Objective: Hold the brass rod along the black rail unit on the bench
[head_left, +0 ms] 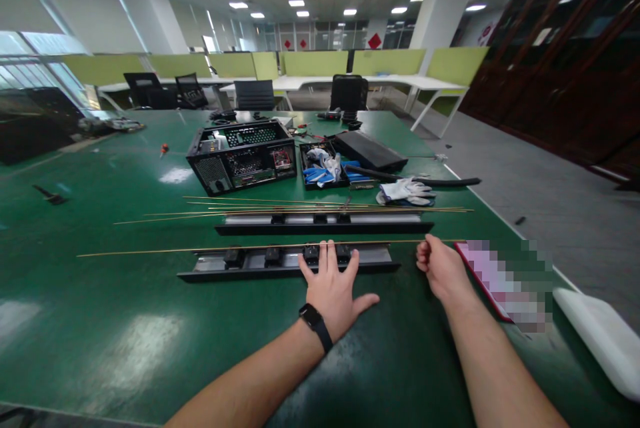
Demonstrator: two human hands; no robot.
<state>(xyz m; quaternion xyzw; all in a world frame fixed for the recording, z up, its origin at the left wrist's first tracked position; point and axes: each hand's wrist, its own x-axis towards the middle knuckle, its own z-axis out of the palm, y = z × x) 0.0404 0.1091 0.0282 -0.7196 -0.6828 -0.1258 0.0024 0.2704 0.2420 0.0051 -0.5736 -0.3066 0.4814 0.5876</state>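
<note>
My left hand (330,288), with a dark watch on its wrist, lies over the nearer long black-edged metal channel (295,259). Its fingers are spread, and the fingertips reach a black block (311,254) in the channel and the rod behind it. A thin brass-coloured rod (165,252) runs left to right along the channel's far edge, sticking out past both ends. Near the rod's right end, the fingers of my right hand (443,268) are closed round it. Beyond lies a second similar channel (325,229), with several more thin rods (240,208) behind it.
An open black computer case (240,158) stands at the back left of the green table. Beside it are a tray of gloves (323,168), a flat black box (370,150), a white glove (406,192) and a black tube (440,182). To the right lie a red-edged blurred item (483,281) and a white object (600,335).
</note>
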